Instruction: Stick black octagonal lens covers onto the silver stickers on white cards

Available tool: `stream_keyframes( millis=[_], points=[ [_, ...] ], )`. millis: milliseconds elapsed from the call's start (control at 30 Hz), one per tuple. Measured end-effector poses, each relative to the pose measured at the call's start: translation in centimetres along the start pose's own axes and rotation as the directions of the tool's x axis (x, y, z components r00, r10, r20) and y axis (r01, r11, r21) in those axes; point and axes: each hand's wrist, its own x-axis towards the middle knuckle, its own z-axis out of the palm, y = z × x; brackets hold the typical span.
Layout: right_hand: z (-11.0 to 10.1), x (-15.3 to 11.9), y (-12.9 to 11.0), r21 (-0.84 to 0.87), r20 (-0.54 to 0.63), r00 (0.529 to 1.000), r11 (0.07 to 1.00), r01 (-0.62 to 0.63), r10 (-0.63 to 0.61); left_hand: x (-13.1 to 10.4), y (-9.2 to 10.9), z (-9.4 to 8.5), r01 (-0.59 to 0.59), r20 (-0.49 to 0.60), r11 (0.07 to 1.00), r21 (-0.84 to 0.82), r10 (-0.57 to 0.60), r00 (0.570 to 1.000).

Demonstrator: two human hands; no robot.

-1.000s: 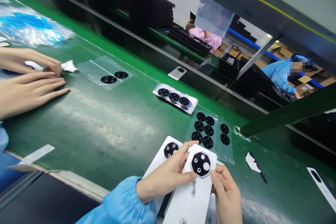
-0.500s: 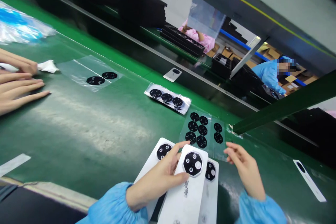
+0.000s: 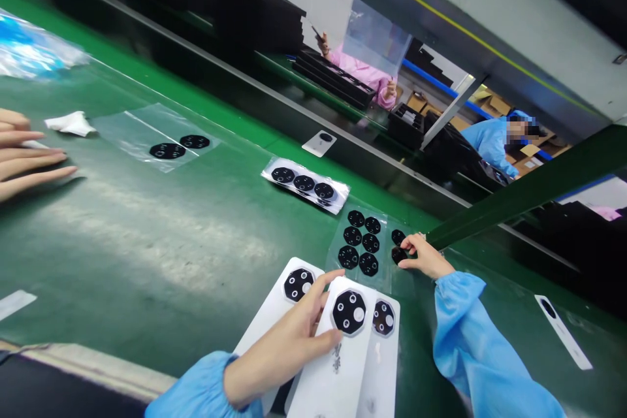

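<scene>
My left hand (image 3: 289, 349) grips a white phone back panel (image 3: 337, 366) with a black octagonal camera area, thumb on its face and fingers at its far edge. Beneath it lie two similar white panels, the left panel (image 3: 264, 320) and the right panel (image 3: 385, 366). Beyond them, a clear film sheet (image 3: 386, 274) carries several black octagonal camera stickers (image 3: 361, 241). At the sheet's right strip, my right hand (image 3: 428, 258) has thumb and forefinger pinched at the edge of the lower black octagonal sticker (image 3: 398, 256). Whether that sticker is lifted is hard to see.
A white strip (image 3: 306, 186) with three black octagons lies farther back. Left of it is another film (image 3: 132, 137) with two. A co-worker's hand (image 3: 29, 157) rests at far left, near crumpled white paper (image 3: 71, 123). A green post (image 3: 529, 189) rises at right, near a white panel (image 3: 563, 332).
My right hand has moved forward and left from beside the film sheet to its right-hand stickers. My left hand still holds the white panel. The view has shifted slightly.
</scene>
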Motion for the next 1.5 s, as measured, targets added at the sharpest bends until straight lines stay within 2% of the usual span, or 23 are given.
stream_keyframes(
  millis=[133, 233, 567, 867, 1067, 1300, 1400, 1500],
  points=[
    [-0.1, 0.9, 0.4, -0.030, 0.053, 0.999, 1.000, -0.002, 0.003, -0.1, 0.7, 0.4, 0.017, -0.015, 1.000, -0.015, -0.017, 1.000],
    [-0.1, 0.9, 0.3, -0.025, 0.047, 0.999, 1.000, -0.001, 0.002, -0.1, 0.8, 0.6, 0.017, -0.036, 0.999, -0.030, -0.018, 0.999],
    [1.8, -2.9, -0.8, 0.047, -0.193, 0.980, 0.997, 0.065, -0.054, 0.1, 0.7, 0.4, 0.019, -0.051, 0.997, -0.069, -0.022, 0.998],
    [2.0, -2.9, -0.3, 0.122, -0.257, 0.962, 0.984, 0.129, -0.094, 0.0, 1.1, 0.6, 0.025, -0.075, 0.996, -0.089, -0.032, 0.997],
    [1.2, -3.6, -0.4, 0.176, -0.296, 0.949, 0.971, 0.162, -0.105, -0.1, 1.3, 0.8, 0.037, -0.071, 0.993, -0.109, -0.045, 0.996],
    [-0.5, -6.6, -1.8, 0.279, -0.357, 0.934, 0.951, 0.133, -0.026, -0.1, 1.0, 0.5, 0.051, -0.073, 0.993, -0.104, -0.059, 0.996],
    [-0.4, -8.5, -3.2, 0.350, -0.335, 0.942, 0.928, 0.124, 0.000, -0.2, 1.0, 0.6, 0.060, -0.070, 0.992, -0.107, -0.068, 0.995],
    [0.1, -10.1, -4.7, 0.517, -0.283, 0.956, 0.851, 0.088, 0.073, -0.2, 1.2, 0.7, 0.073, -0.062, 0.990, -0.124, -0.081, 0.995]
  ],
)
